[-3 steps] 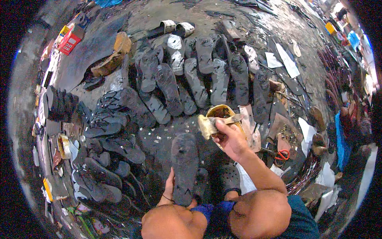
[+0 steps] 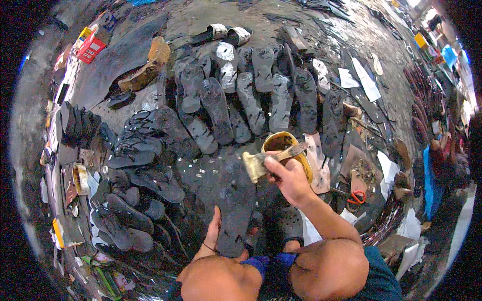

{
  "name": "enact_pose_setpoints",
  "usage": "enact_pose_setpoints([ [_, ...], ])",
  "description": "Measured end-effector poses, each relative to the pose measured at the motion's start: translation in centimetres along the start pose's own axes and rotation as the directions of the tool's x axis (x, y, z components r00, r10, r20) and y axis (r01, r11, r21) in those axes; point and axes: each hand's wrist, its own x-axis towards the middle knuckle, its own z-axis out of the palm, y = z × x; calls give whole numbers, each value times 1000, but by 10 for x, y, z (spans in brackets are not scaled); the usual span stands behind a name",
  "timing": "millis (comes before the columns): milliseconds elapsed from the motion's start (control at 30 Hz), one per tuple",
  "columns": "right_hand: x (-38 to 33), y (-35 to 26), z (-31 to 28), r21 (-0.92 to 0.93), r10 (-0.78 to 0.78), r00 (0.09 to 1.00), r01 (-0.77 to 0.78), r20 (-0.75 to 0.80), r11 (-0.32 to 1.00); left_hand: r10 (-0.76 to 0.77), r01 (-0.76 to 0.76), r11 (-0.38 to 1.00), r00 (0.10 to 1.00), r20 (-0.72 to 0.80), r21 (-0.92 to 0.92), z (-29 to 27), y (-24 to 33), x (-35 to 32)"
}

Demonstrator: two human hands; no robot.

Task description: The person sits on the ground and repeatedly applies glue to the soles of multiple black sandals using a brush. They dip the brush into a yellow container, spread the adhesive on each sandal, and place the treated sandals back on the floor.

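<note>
My left hand [image 2: 212, 232] grips a black sandal sole [image 2: 233, 213] between my knees. The thumb lies along its left edge, and fingertips show at its right edge. In my right hand [image 2: 291, 178] is a flat paintbrush [image 2: 266, 163], held by its handle. Its bristle end, coated in something pale yellow, points left and hovers up and right of the sole, apart from it. Just behind the right hand stands a yellow tub [image 2: 306, 170] with dark stains inside, partly hidden by the hand and brush.
Several black soles [image 2: 217, 110] lie in rows beyond the tub. Piled black sandals [image 2: 135, 148] are at the left. Orange-handled scissors [image 2: 356, 198] and white scraps [image 2: 387, 168] lie at the right. A red box [image 2: 91, 48] stands far left.
The paintbrush and my right hand have shifted slightly left and down, away from the tub. The upper end of the sole has moved up a little and to the right.
</note>
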Motion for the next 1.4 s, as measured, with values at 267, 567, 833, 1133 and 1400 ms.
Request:
enact_pose_setpoints([
  [267,-3,13,26,-786,-398,914,301,78,539,534,-532,832,845,29,157,63,73,60],
  [567,14,-14,41,-295,-266,964,248,-20,923,531,-528,846,847,-23,76,67,53,77],
  [833,13,7,3,-645,-269,961,166,-64,746,556,-550,820,831,6,155,66,67,77],
  [1133,-11,4,-13,-465,-234,971,189,-41,865,287,-310,938,946,151,157,64,86,168],
  [1400,-19,23,-83,-742,-312,924,49,-220,668,746,-310,-72,614,257,948,-40,56,109],
])
